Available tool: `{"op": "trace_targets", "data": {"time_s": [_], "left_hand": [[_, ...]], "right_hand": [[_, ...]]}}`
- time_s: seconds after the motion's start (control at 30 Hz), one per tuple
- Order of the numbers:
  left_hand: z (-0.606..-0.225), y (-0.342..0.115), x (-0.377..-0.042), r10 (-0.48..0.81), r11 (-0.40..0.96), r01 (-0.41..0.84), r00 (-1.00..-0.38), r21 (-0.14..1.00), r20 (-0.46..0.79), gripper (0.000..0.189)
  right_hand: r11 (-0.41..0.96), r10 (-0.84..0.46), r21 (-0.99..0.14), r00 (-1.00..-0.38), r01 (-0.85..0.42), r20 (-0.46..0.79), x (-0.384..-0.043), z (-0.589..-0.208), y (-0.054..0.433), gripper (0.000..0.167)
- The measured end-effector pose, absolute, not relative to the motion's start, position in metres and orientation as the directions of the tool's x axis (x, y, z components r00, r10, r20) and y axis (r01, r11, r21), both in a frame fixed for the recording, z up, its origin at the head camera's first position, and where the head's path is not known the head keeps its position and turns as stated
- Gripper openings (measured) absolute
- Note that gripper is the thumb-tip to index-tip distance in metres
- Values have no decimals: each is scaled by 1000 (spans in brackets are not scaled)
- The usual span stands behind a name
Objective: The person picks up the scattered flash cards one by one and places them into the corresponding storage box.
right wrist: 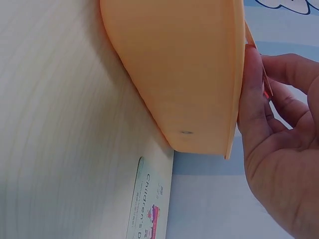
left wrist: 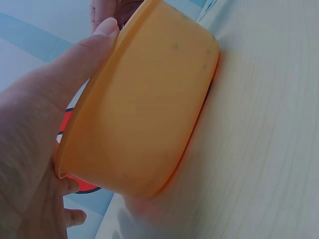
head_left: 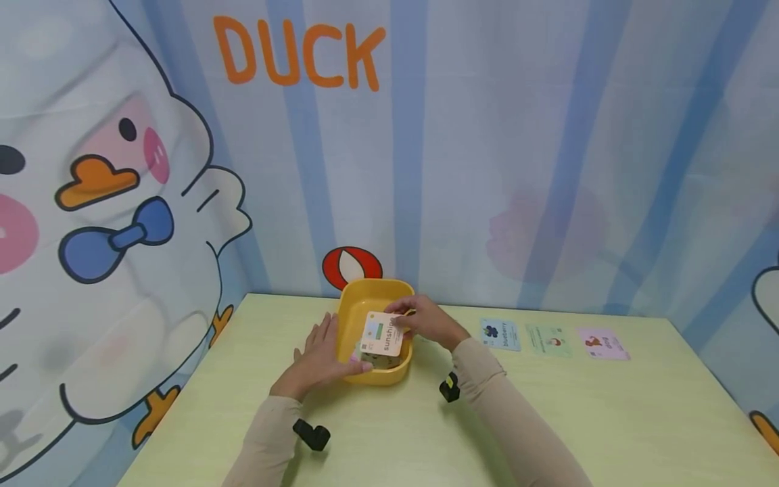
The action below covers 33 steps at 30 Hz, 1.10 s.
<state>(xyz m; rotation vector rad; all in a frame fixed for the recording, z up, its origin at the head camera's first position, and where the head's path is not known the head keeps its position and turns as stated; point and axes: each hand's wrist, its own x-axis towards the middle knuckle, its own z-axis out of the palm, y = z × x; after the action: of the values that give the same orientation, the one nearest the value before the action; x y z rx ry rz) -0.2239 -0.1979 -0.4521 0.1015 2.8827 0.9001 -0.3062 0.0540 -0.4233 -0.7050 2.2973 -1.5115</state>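
Against the back of the table stands a yellow plastic basin (head_left: pixel 398 375). My left hand (head_left: pixel 316 365) holds its left front corner, thumb over the rim and fingers along the left wall. Over the basin's right side, my right hand (head_left: pixel 429 321) pinches a white card (head_left: pixel 382 333) printed "sunshine" with a small green picture. From the right wrist the card's edge (right wrist: pixel 250 34) shows between thumb and fingers, beside the rim. Below the card, more cards (head_left: pixel 385 361) lie in the basin, mostly hidden by it. The left wrist view shows the thumb across the rim of the basin (left wrist: pixel 144 99).
To the right lie a blue "blueberry" card (head_left: pixel 500 334), a green card (head_left: pixel 549 340) and a pink card (head_left: pixel 603 343) in a row. A pale card printed "Children's D" (right wrist: pixel 147 199) lies beyond the basin in the right wrist view. A printed curtain (head_left: pixel 462 169) hangs behind the table.
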Motion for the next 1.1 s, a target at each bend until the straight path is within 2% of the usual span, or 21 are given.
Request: {"op": "trace_targets", "data": {"time_s": [0.33, 0.57, 1.1], "left_hand": [[-455, -197, -224, 96, 821, 30, -992, 571, -87, 133], [-454, -197, -224, 90, 817, 25, -992, 576, -85, 132], [-455, -198, -226, 84, 820, 19, -993, 573, -86, 134]], "right_hand": [[324, -529, -922, -848, -212, 9, -304, -424, 51, 25], [330, -533, -918, -846, -219, 10, -294, -411, 48, 25], [344, -523, -911, -852, -226, 15, -301, -421, 48, 20]]}}
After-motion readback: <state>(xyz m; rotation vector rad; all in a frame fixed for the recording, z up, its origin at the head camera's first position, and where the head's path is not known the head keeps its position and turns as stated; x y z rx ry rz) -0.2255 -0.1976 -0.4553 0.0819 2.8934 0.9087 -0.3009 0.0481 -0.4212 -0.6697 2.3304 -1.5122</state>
